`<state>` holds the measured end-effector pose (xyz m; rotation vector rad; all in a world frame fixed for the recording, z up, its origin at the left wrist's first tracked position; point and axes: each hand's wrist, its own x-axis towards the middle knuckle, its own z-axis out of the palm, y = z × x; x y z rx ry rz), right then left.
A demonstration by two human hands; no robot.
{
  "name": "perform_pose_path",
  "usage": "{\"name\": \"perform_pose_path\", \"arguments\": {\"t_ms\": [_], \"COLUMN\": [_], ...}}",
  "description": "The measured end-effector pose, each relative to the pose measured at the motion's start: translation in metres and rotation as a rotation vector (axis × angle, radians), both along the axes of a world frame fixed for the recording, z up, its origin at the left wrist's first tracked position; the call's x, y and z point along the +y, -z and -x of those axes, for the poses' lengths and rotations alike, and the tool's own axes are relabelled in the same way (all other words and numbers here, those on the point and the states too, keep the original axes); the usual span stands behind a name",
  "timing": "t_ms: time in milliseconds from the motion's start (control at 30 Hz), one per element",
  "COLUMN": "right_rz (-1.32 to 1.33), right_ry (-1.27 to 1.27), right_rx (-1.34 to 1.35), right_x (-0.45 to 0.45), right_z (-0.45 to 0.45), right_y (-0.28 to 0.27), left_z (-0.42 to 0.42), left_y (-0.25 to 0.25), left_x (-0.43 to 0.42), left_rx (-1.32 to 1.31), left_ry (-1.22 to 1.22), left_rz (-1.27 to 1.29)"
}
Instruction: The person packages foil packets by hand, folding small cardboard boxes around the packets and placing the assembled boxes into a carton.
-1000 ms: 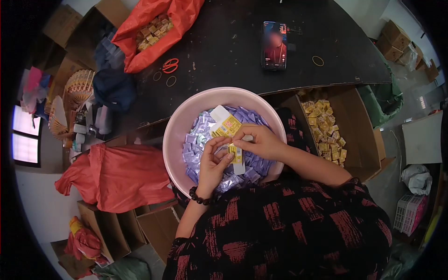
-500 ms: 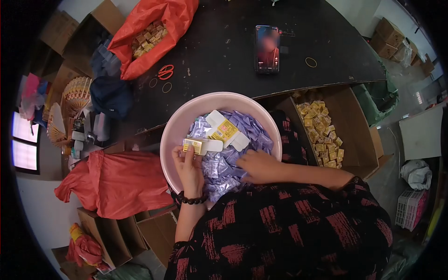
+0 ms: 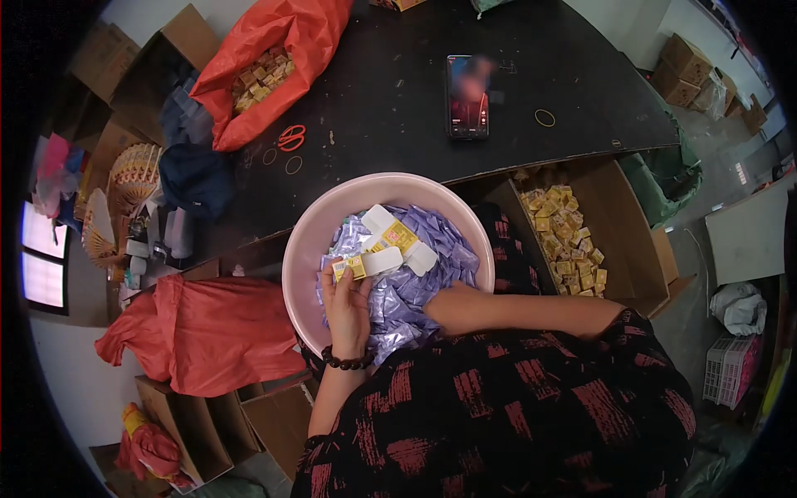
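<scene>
A pink basin (image 3: 300, 249) full of shiny purple sachets (image 3: 444, 241) is in front of my body. My left hand (image 3: 347, 311), wearing a dark bead bracelet, pinches a small yellow carton (image 3: 349, 267) at the basin's left side; the carton's white flap sticks out to the right. Beyond it, a larger unfolded yellow-and-white carton (image 3: 397, 237) lies on the sachets. My right hand (image 3: 450, 309) reaches down into the sachets on the basin's near right side. Its fingers are hidden, so what they hold cannot be seen.
On the black table (image 3: 382, 108) lie a phone (image 3: 467, 98), red scissors (image 3: 291, 138) and rubber bands. A red bag (image 3: 311, 50) of small yellow boxes stands far left. To the right, a cardboard box (image 3: 623, 224) holds many more. A red sack (image 3: 224, 332) sits at left.
My right hand has pushed deeper into the sachets, its fingers disappearing. My left hand keeps the small carton, now tilted slightly. The whole view has shifted a little.
</scene>
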<state>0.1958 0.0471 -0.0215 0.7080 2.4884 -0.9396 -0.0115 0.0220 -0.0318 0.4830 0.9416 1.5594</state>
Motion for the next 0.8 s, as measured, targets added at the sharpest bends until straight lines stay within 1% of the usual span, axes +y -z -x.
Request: {"name": "perform_pose_path", "arguments": {"t_ms": [33, 100, 133, 200, 233, 300, 333, 400, 467, 533, 633, 800], "right_rz": [-0.002, 0.058, 0.057, 0.077, 0.076, -0.067, -0.069, -0.547, -0.547, -0.539, -0.607, -0.733], "right_ry": [-0.001, 0.211, 0.209, 0.398, 0.398, 0.734, 0.736, 0.623, 0.649, 0.676, 0.659, 0.555], "right_rx": [-0.001, 0.191, 0.189, 0.608, 0.607, 0.960, 0.961, 0.978, 1.003, 1.026, 1.053, 0.995], "right_x": [0.000, -0.002, -0.001, 0.003, 0.005, 0.008, 0.009, 0.014, 0.015, 0.017, 0.018, 0.016], "right_z": [-0.002, -0.011, -0.015, -0.021, -0.021, -0.018, -0.015, -0.011, -0.010, -0.010, -0.010, -0.007], "right_y": [0.000, 0.000, -0.002, -0.011, -0.023, -0.045, -0.043, -0.036, -0.030, -0.029, -0.028, -0.025], "left_z": [0.001, 0.002, 0.000, -0.007, -0.011, -0.021, -0.025, -0.028, -0.026, -0.022, -0.023, -0.023], "left_y": [0.002, 0.003, 0.002, -0.004, -0.007, -0.014, -0.017, -0.017, -0.018, -0.019, -0.017, -0.013], "left_x": [0.000, -0.001, -0.001, -0.002, -0.002, -0.004, -0.007, -0.008, -0.008, -0.009, -0.009, -0.008], "left_rx": [-0.001, 0.053, 0.051, 0.162, 0.161, 0.030, 0.007, -0.032, -0.070, -0.062, -0.012, -0.084], "left_ry": [-0.001, -0.001, -0.004, 0.075, 0.075, 0.253, 0.283, 0.317, 0.346, 0.360, 0.393, 0.375], "left_rz": [-0.002, 0.011, 0.010, -0.055, -0.055, -0.037, -0.019, -0.005, 0.008, 0.003, -0.038, -0.005]}}
